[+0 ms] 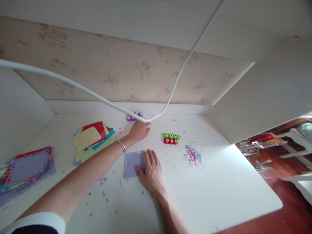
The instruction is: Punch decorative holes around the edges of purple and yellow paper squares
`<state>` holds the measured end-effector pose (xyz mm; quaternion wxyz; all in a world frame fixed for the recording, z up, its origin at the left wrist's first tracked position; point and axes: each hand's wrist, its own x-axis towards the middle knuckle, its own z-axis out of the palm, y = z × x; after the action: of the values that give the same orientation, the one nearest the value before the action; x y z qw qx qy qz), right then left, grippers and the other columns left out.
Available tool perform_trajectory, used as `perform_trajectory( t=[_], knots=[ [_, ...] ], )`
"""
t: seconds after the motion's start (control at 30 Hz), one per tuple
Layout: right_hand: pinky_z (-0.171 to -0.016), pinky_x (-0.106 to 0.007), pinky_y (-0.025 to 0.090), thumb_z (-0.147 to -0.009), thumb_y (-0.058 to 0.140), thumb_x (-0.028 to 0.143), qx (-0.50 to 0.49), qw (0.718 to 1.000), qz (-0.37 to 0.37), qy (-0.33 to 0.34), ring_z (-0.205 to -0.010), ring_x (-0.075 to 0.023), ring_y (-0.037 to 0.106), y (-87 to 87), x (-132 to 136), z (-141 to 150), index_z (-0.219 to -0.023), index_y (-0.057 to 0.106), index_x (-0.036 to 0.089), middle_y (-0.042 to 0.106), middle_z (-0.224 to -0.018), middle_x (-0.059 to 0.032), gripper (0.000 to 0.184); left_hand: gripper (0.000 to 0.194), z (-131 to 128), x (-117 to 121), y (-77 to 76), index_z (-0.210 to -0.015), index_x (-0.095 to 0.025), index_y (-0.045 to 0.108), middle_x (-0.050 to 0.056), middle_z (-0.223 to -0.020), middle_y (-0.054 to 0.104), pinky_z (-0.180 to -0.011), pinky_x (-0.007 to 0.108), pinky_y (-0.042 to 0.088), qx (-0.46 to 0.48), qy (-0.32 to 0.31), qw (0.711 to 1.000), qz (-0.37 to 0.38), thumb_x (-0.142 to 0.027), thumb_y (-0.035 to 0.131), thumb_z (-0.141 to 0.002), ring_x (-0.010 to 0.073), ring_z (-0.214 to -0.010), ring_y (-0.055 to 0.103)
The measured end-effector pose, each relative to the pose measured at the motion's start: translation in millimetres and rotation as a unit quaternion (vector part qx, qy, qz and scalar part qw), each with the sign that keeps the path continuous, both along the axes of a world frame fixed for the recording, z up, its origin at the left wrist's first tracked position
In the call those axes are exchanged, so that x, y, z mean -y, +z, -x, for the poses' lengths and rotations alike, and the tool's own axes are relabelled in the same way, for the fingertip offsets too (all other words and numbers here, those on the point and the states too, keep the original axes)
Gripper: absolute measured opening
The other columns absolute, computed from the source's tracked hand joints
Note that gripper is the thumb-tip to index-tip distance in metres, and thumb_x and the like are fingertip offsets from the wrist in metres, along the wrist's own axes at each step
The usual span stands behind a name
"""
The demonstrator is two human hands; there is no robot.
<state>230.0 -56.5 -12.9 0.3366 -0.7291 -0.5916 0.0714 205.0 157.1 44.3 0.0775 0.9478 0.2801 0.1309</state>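
Observation:
My left hand (139,130) reaches far across the white desk (219,182), fingers stretched toward the small purple punches (134,116) by the back wall; it holds nothing that I can see. A silver bangle circles that wrist. My right hand (151,170) lies flat with spread fingers on the right edge of a lilac paper square (131,163) with punched holes along its border.
A pile of coloured paper sheets (94,139) lies at the left. Punched lilac and red sheets (25,169) sit at the far left edge. Green and red punches (171,138) stand at the right, next to a heap of paper confetti (193,155). A white cable (102,99) hangs across.

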Motion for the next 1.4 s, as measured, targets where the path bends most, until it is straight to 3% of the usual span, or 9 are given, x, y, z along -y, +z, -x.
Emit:
perform_trajectory(
  t=[0.2,0.37,0.47,0.63,0.83,0.93,1.1,1.27,1.4],
  knots=[
    [-0.104,-0.051,0.045,-0.085,0.062,0.023,-0.055,0.998,-0.014,0.022,-0.119,-0.0297,0.054,-1.4,-0.5,-5.3,-0.139,0.048,0.022,0.061,-0.126,-0.0129,0.056,0.050,24.1,-51.9,2.9,-0.131,-0.020,0.055,0.008,-0.137,0.056,-0.109,0.040,0.032,-0.029,0.027,0.999,-0.036,-0.004,0.044,-0.085,0.0228,-0.127,0.047],
    [-0.084,-0.036,0.056,-0.082,0.055,0.015,-0.202,0.975,-0.066,-0.060,-0.095,-0.0188,0.065,-10.5,4.9,-9.4,-0.133,0.053,0.027,0.050,-0.134,-0.0122,0.053,0.051,7.2,-63.9,3.8,-0.125,-0.023,0.059,0.007,-0.123,0.065,-0.101,0.039,0.039,-0.070,-0.001,0.997,-0.033,-0.002,0.047,-0.080,0.0230,-0.118,0.052],
    [-0.076,-0.034,0.057,-0.082,0.061,0.024,-0.315,0.938,-0.096,-0.110,-0.083,-0.0166,0.068,-17.7,4.6,-14.1,-0.130,0.054,0.023,0.055,-0.131,-0.0130,0.048,0.042,1.4,-62.8,1.9,-0.118,-0.019,0.063,0.011,-0.113,0.066,-0.094,0.040,0.042,-0.087,-0.004,0.996,-0.031,-0.003,0.048,-0.082,0.0252,-0.111,0.056],
    [-0.074,-0.032,0.054,-0.083,0.066,0.043,-0.438,0.879,-0.103,-0.159,-0.082,-0.0204,0.067,-11.5,1.9,-20.9,-0.101,0.068,0.017,0.073,-0.090,-0.0066,0.031,0.040,4.0,-65.5,-1.0,-0.117,-0.017,0.064,0.014,-0.116,0.062,-0.090,0.038,0.042,-0.099,-0.009,0.994,-0.043,-0.003,0.045,-0.084,0.0248,-0.107,0.056],
    [-0.065,-0.028,0.053,-0.082,0.065,0.052,-0.503,0.831,-0.134,-0.198,-0.073,-0.0175,0.067,-6.9,-5.3,-20.0,-0.105,0.063,0.019,0.073,-0.088,-0.0044,0.040,0.033,14.2,-75.2,-2.6,-0.103,-0.021,0.070,0.011,-0.113,0.065,-0.094,0.041,0.036,-0.117,-0.022,0.991,-0.055,-0.005,0.046,-0.085,0.0254,-0.112,0.051],
    [-0.066,-0.028,0.053,-0.082,0.065,0.051,-0.502,0.830,-0.141,-0.201,-0.074,-0.0165,0.067,-12.5,-9.3,-20.4,-0.105,0.061,0.021,0.071,-0.091,-0.0040,0.038,0.032,15.5,-74.7,-3.0,-0.099,-0.020,0.070,0.011,-0.110,0.067,-0.094,0.041,0.034,-0.119,-0.025,0.991,-0.060,-0.005,0.045,-0.086,0.0256,-0.112,0.051],
    [-0.070,-0.033,0.057,-0.084,0.063,0.049,-0.501,0.831,-0.151,-0.189,-0.082,-0.0182,0.068,-14.4,-9.4,-20.7,-0.116,0.056,0.022,0.068,-0.108,-0.0078,0.042,0.019,13.3,-62.6,3.9,-0.093,-0.016,0.071,0.013,-0.107,0.068,-0.096,0.042,0.034,-0.114,-0.036,0.991,-0.058,-0.016,0.054,-0.087,0.0283,-0.112,0.054],
    [-0.073,-0.036,0.058,-0.087,0.060,0.046,-0.491,0.834,-0.173,-0.184,-0.089,-0.0197,0.068,-10.1,-5.7,-18.7,-0.145,0.034,0.030,0.061,-0.126,-0.0100,0.066,0.020,32.5,-20.8,17.2,-0.092,-0.014,0.070,0.013,-0.106,0.069,-0.097,0.040,0.037,-0.089,-0.053,0.993,-0.051,-0.029,0.058,-0.087,0.0291,-0.109,0.058],
    [-0.072,-0.034,0.056,-0.088,0.056,0.046,-0.401,0.890,-0.127,-0.178,-0.088,-0.0206,0.064,-10.3,-3.1,-20.5,-0.128,0.061,0.022,0.066,-0.113,-0.0104,0.047,0.029,78.4,30.9,14.7,-0.093,-0.021,0.069,0.008,-0.097,0.072,-0.086,0.036,0.045,-0.067,-0.028,0.997,-0.028,-0.045,0.054,-0.090,0.0257,-0.097,0.065]
  ],
)
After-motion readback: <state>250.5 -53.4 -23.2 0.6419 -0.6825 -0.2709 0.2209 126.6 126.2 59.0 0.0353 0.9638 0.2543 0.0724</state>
